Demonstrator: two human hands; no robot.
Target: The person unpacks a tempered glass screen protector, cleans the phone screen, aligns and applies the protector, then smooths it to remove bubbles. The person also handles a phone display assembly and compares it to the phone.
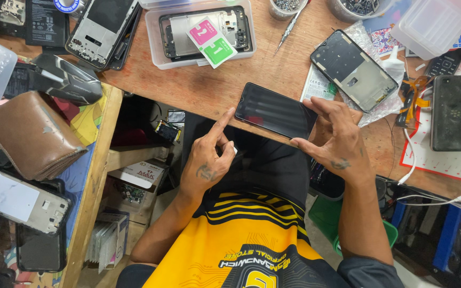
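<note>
Item: black phone (277, 111), glass side up, lying at the near edge of the wooden surface (214, 85), its long axis running from ten o'clock to four o'clock. Right hand (337, 144): grip clamped on the phone's four o'clock end, thumb along the near edge, fingers curled over the far corner. Left hand (209, 160): grip closed into a loose fist with only the index finger extended, its tip touching the phone's ten o'clock corner; it holds nothing. From the left hand the phone lies toward one o'clock; from the right hand, toward ten o'clock. The right hand is the nearer and the only one bearing the phone. Surroundings: a bare phone frame (354, 69) on a clear wrapper at one o'clock of the phone, just apart from the right fingers; a clear plastic tray (156, 32) holding another frame and pink and green wipe packets (212, 40) at eleven o'clock; a screwdriver (290, 26) at twelve o'clock; a dark keypad phone (450, 112) at three o'clock, well apart; a brown wallet (33, 136) at nine o'clock on the side shelf.
</note>
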